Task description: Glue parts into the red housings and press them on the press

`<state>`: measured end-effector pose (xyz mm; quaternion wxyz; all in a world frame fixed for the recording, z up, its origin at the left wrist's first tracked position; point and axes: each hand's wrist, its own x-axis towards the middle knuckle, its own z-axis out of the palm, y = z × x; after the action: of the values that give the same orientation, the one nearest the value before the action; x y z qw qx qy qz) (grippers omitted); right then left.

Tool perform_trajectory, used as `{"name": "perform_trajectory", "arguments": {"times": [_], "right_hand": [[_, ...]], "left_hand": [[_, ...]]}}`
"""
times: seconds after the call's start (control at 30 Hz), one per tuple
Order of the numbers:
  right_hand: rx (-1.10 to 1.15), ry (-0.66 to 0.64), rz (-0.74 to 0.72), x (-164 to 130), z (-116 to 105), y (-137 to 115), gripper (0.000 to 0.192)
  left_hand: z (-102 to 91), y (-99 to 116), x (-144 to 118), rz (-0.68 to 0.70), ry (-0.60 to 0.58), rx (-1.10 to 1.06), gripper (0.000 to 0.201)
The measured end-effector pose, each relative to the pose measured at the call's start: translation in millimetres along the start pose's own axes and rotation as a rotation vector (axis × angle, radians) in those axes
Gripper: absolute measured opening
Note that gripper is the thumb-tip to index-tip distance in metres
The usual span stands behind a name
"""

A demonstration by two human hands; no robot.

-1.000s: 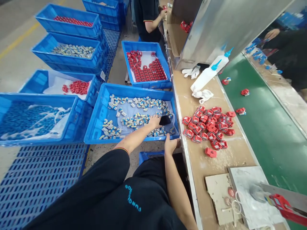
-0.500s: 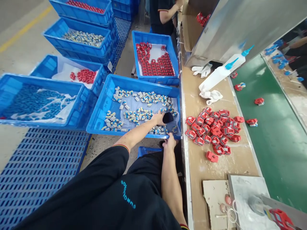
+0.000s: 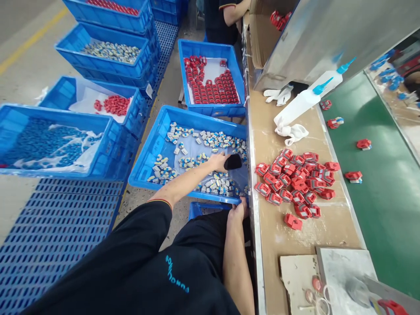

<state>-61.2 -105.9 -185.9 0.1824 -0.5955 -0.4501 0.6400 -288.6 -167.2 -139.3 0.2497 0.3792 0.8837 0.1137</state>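
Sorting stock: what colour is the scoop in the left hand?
Black; the scoop shows in the head view, held by the left hand.

Left hand [image 3: 219, 162] in blue crate [image 3: 144, 164] (black scoop [image 3: 232, 162] held), right hand [image 3: 236, 212] gripping rim

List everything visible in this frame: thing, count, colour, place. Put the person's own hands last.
Crates: about seven, blue, left of the bench.
Small blocks: many, grey-white with blue and yellow, in the nearest crate.
Black scoop: one, in that crate.
Red parts: a pile, on the bench.
Squeeze bottles: two, white with blue tips, on the bench.
Gloves: white, beside the bottles.
Conveyor belt: one, green, right, carrying a few red parts.
Co-worker: dark shirt, far end.
Left hand: holds the scoop.
Right hand: grips the crate's near edge.
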Motion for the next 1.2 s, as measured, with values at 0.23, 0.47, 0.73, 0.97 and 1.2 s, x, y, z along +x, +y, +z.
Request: {"name": "perform_trajectory", "arguments": {"times": [0.23, 0.47, 0.73, 0.97, 1.2], "right_hand": [[0.034, 0.207, 0.071, 6, 3, -17, 0.041], [-0.056, 0.02, 0.016, -33, -13, -23, 0.036], [-0.514, -0.447, -0.245, -89, 32, -48, 0.026], [-1.033, -0.368, -0.158, 6, 85, -85, 0.055], [-1.241, -0.476, -0.162, 2, 74, -70, 0.054]], "left_hand": [[-53.4, -88, -2, -0.003, 0.04, 0.078, 0.106], [-59.8, -150, 3, 0.009, 0.031, 0.143, 0.104], [-55.5, -123, -32, -0.001, 0.061, 0.135, 0.078], [3.9, -77, -77, -0.311, -0.155, 0.045, 0.079], [23.1, -62, -106, -0.426, -0.22, -0.146, 0.083]]}}
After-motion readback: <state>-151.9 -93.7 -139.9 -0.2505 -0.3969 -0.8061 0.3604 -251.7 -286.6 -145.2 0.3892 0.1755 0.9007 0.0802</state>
